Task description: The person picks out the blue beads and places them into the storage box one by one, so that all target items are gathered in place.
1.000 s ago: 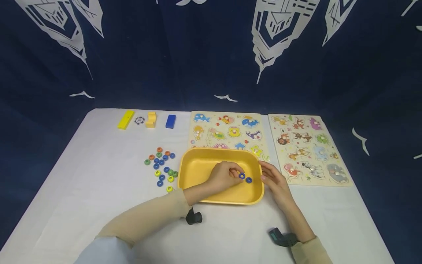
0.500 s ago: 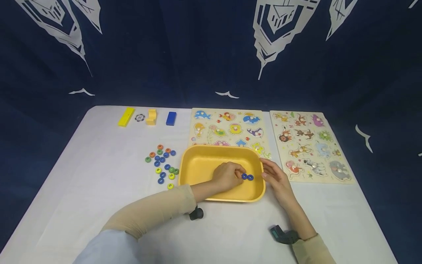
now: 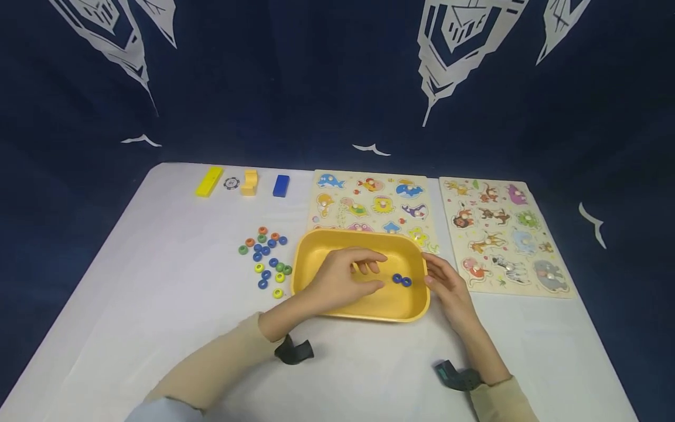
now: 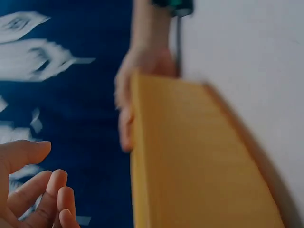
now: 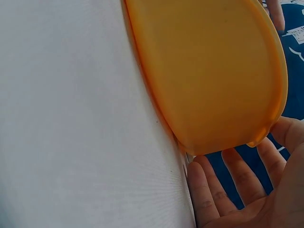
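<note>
My left hand hovers over the left half of a yellow tray, thumb and fingers apart, holding nothing. Two blue beads lie side by side on the tray floor, to the right of its fingertips. At the tray's right end, my right hand touches the outside of the rim with relaxed fingers. The right wrist view shows its thumb at the lip and the other fingers spread along the end wall. To the left of the tray, loose beads in blue, green, orange and yellow lie scattered on the white table.
Behind the tray lies a sea-animal puzzle board, partly covered by it. Another animal puzzle board is at the right. Along the back left are a yellow block, a round chip, a pale orange block and a blue block.
My left hand has put a blue bead down beside the other one in the tray, let go, and drawn up and left with its fingers spread. The right hand stays at the rim.
</note>
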Demonstrator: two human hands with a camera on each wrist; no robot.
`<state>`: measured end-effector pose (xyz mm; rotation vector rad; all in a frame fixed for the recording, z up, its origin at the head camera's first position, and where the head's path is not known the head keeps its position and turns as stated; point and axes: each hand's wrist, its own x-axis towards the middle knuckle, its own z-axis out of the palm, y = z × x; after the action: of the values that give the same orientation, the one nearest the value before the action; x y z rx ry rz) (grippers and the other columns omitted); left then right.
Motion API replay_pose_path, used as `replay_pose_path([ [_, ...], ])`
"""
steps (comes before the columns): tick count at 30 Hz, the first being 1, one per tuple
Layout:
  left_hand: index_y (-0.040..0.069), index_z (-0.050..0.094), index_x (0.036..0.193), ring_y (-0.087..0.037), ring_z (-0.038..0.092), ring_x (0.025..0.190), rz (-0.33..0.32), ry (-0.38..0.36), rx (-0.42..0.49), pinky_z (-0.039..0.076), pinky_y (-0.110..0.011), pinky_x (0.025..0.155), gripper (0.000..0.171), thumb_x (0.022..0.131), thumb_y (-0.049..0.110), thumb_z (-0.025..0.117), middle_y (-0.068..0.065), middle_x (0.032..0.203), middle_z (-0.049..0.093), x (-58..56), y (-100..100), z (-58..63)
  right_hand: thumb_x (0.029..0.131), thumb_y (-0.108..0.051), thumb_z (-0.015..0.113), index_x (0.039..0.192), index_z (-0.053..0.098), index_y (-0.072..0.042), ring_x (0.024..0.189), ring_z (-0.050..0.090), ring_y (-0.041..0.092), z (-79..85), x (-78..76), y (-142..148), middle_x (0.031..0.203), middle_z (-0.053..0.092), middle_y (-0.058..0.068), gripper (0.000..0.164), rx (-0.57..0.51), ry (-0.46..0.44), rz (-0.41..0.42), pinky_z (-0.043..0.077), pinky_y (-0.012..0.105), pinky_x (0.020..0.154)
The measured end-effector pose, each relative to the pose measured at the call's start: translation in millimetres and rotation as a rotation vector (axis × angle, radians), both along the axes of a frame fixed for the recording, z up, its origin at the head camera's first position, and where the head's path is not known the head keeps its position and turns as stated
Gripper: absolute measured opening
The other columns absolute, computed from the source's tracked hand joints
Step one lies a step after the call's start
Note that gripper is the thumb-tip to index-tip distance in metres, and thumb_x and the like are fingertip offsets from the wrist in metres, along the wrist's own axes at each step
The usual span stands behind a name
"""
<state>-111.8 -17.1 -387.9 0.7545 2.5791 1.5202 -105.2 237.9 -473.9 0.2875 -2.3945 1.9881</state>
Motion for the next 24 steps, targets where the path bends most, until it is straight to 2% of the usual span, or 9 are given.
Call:
replay_pose_path([
  [3, 0.020, 0.065, 0.101, -0.012, 0.055, 0.076, 0.090, 0.004, 0.092, 0.047, -0.031, 0.067, 0.032, 0.071, 0.020, 0.074, 0.008, 0.081, 0.062, 10.3, -31, 4.1, 0.090, -0.011, 0.049, 0.130, 0.042, -0.009, 0.109, 0.051, 0.008, -0.8, 0.1, 2, 0.128, 0.049, 0.011, 0.040, 0.013, 0.002, -0.004, 0.040, 0.015, 0.088],
  [7, 0.015, 0.065, 0.100, -0.020, 0.056, 0.077, 0.239, -0.018, 0.200, 0.047, -0.036, 0.068, 0.031, 0.070, 0.013, 0.074, -0.004, 0.082, 0.063, 19.2, -74, -3.9, 0.090, -0.012, 0.049, 0.130, 0.042, -0.010, 0.109, 0.050, 0.008, -1.3, -0.1, 2, 0.127, 0.049, 0.009, 0.040, 0.018, -0.004, -0.004, 0.041, 0.015, 0.088],
  [11, 0.005, 0.064, 0.099, -0.026, 0.055, 0.078, 0.378, -0.018, 0.234, 0.047, -0.035, 0.067, 0.031, 0.069, 0.003, 0.073, -0.013, 0.082, 0.062, 28.3, -106, -8.5, 0.090, -0.012, 0.049, 0.130, 0.041, -0.009, 0.109, 0.050, 0.007, -0.9, -0.3, 1, 0.128, 0.048, 0.009, 0.041, 0.011, -0.013, 0.004, 0.040, 0.015, 0.089],
  [14, 0.001, 0.063, 0.099, -0.025, 0.056, 0.077, 0.473, -0.027, 0.212, 0.047, -0.029, 0.067, 0.030, 0.070, 0.001, 0.071, -0.017, 0.082, 0.061, 34.9, -124, -12.3, 0.090, -0.013, 0.049, 0.130, 0.042, -0.010, 0.110, 0.050, 0.007, -0.9, -0.5, 0, 0.129, 0.048, 0.009, 0.041, 0.008, -0.021, 0.004, 0.040, 0.015, 0.089],
  [17, 0.001, 0.063, 0.100, -0.018, 0.055, 0.076, 0.561, -0.060, 0.205, 0.046, -0.023, 0.065, 0.030, 0.071, 0.003, 0.071, -0.017, 0.083, 0.060, 37.7, -140, -24.6, 0.090, -0.014, 0.049, 0.130, 0.042, -0.010, 0.110, 0.050, 0.007, -1.5, -0.8, 1, 0.129, 0.048, 0.010, 0.041, 0.014, -0.021, 0.002, 0.041, 0.015, 0.088],
  [20, 0.004, 0.065, 0.099, -0.011, 0.055, 0.074, 0.629, -0.096, 0.209, 0.045, -0.019, 0.062, 0.030, 0.071, 0.009, 0.073, -0.013, 0.082, 0.061, 35.2, -154, -46.4, 0.090, -0.014, 0.049, 0.130, 0.042, -0.010, 0.110, 0.050, 0.007, -2.2, -0.7, 2, 0.129, 0.047, 0.011, 0.041, 0.015, -0.016, 0.001, 0.041, 0.015, 0.088],
  [24, 0.007, 0.066, 0.095, -0.007, 0.054, 0.069, 0.655, -0.104, 0.154, 0.044, -0.017, 0.058, 0.030, 0.069, 0.018, 0.075, -0.006, 0.077, 0.061, 29.7, -166, -77.4, 0.090, -0.014, 0.049, 0.130, 0.042, -0.010, 0.110, 0.050, 0.006, -3.0, -0.4, 3, 0.129, 0.048, 0.010, 0.041, 0.021, -0.012, -0.005, 0.041, 0.014, 0.088],
])
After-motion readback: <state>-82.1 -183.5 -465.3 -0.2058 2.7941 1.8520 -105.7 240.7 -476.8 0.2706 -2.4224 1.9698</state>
